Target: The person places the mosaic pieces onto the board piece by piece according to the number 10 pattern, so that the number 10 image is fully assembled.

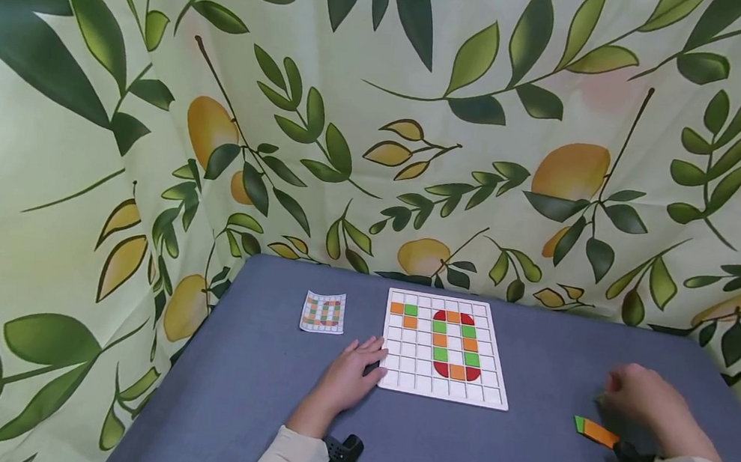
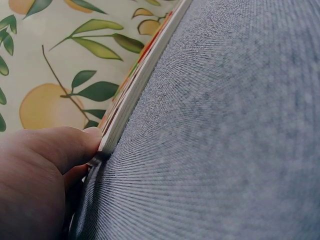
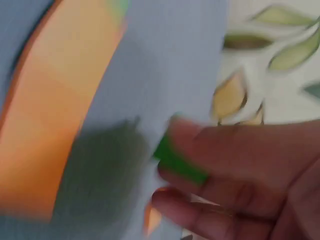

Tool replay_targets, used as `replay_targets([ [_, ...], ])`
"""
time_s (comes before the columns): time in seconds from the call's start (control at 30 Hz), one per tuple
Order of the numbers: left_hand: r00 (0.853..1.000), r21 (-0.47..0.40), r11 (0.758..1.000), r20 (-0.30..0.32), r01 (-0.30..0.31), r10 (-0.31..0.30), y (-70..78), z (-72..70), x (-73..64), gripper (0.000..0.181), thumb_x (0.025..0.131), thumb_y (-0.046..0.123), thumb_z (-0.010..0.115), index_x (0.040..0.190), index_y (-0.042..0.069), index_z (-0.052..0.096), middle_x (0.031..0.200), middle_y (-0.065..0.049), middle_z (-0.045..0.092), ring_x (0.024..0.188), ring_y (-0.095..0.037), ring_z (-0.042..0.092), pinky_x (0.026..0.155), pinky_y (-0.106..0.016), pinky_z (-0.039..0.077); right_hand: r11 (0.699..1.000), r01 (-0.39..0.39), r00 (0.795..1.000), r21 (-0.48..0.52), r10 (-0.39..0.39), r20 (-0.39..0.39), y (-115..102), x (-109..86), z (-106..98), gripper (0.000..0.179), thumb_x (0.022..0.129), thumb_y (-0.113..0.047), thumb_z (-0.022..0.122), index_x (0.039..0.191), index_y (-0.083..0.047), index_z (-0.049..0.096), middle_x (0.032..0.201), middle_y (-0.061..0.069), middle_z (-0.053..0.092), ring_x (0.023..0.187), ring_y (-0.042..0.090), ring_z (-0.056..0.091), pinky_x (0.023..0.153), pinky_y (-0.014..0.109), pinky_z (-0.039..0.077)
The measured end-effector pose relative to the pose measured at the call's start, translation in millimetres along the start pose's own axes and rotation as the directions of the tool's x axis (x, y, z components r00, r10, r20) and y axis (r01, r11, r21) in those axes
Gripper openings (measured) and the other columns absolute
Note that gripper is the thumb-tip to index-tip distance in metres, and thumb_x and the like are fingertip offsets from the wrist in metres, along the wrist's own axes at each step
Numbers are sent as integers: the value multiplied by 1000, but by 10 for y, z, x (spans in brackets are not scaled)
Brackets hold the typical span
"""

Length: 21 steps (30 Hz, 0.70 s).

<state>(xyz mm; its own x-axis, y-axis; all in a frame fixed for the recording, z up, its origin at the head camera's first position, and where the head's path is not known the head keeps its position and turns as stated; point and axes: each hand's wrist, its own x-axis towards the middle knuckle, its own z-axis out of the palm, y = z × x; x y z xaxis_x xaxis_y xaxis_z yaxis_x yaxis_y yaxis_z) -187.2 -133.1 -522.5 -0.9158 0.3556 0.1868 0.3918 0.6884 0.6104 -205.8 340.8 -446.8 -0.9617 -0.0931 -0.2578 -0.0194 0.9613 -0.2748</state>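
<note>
A white grid board (image 1: pixel 408 355) lies on the table, bearing red, green and orange tiles that form a ring, with a few more near its upper left. At the board's left edge rests my left hand (image 1: pixel 350 373), fingers extended; the left wrist view shows its thumb (image 2: pixel 75 147) against the edge of the board (image 2: pixel 135 90). Off to the right, my right hand (image 1: pixel 647 403) pinches a green tile (image 3: pixel 175 162) between thumb and fingers. Beside that hand, an orange strip of tiles (image 1: pixel 600 434) with a green end (image 1: pixel 579 424) lies on the table.
A small card (image 1: pixel 323 313) printed with a coloured grid pattern lies left of the board. In the right wrist view, a small orange piece (image 3: pixel 152 218) shows below the fingers. Leaf-and-lemon fabric (image 1: pixel 375 186) hangs behind the blue-grey table (image 1: pixel 224 396).
</note>
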Motion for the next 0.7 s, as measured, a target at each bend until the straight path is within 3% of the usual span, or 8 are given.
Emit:
replay_targets([
  [0.1, 1000, -12, 1000, -1, 2, -2, 0, 3, -1, 38, 96, 20, 63, 130, 3, 64, 145, -11, 53, 138, -29, 46, 118, -50, 28, 986, 159, 981, 53, -152, -124, -290, 120, 33, 16, 83, -13, 74, 75, -11, 59, 72, -1, 61, 64, 14, 53, 55, 31, 40],
  [0.2, 1000, -21, 1000, 0, 3, -3, 0, 3, 0, 38, 96, 19, 63, 130, 2, 63, 145, -11, 53, 139, -29, 46, 119, -49, 28, 967, 229, 962, 113, -207, -180, -628, 257, 77, 13, 86, -17, 74, 84, -11, 63, 72, 0, 66, 64, 13, 56, 56, 31, 43],
  [0.33, 1000, -29, 1000, 3, 13, -13, -3, -9, 2, 39, 96, 20, 63, 131, 3, 63, 146, -11, 52, 139, -29, 45, 119, -49, 27, 943, 278, 954, 184, -250, -165, -1103, 469, 174, 10, 89, -15, 71, 97, -9, 71, 72, -1, 64, 65, 15, 54, 57, 30, 43],
  [0.43, 1000, -22, 1000, 6, 18, -18, 1, -18, 4, 39, 96, 21, 63, 131, 3, 63, 146, -10, 52, 139, -28, 45, 119, -48, 28, 926, 316, 946, 208, -292, -141, -1440, 628, 272, 15, 90, -13, 71, 103, -8, 75, 82, 0, 68, 72, 15, 55, 62, 30, 47],
  [0.53, 1000, -21, 999, 13, 26, -25, 12, -22, 4, 39, 96, 22, 63, 131, 4, 63, 146, -9, 52, 139, -28, 45, 119, -48, 27, 910, 353, 935, 219, -331, -130, -1735, 771, 380, 15, 90, -14, 71, 102, -10, 77, 91, 0, 72, 79, 13, 58, 69, 30, 50],
  [0.63, 999, -17, 999, 20, 35, -35, 28, -23, 3, 39, 96, 22, 63, 131, 5, 63, 146, -8, 52, 139, -27, 45, 119, -48, 27, 892, 397, 916, 215, -374, -141, -1980, 896, 493, 13, 89, -13, 72, 99, -11, 79, 92, 0, 70, 81, 14, 58, 72, 30, 50],
  [0.7, 999, -9, 999, 20, 39, -39, 32, -18, 7, 39, 96, 23, 63, 131, 6, 64, 146, -7, 53, 139, -27, 45, 119, -47, 27, 888, 402, 915, 223, -378, -143, -2118, 957, 563, 12, 88, -12, 73, 98, -11, 79, 92, 1, 70, 82, 14, 59, 72, 30, 50],
])
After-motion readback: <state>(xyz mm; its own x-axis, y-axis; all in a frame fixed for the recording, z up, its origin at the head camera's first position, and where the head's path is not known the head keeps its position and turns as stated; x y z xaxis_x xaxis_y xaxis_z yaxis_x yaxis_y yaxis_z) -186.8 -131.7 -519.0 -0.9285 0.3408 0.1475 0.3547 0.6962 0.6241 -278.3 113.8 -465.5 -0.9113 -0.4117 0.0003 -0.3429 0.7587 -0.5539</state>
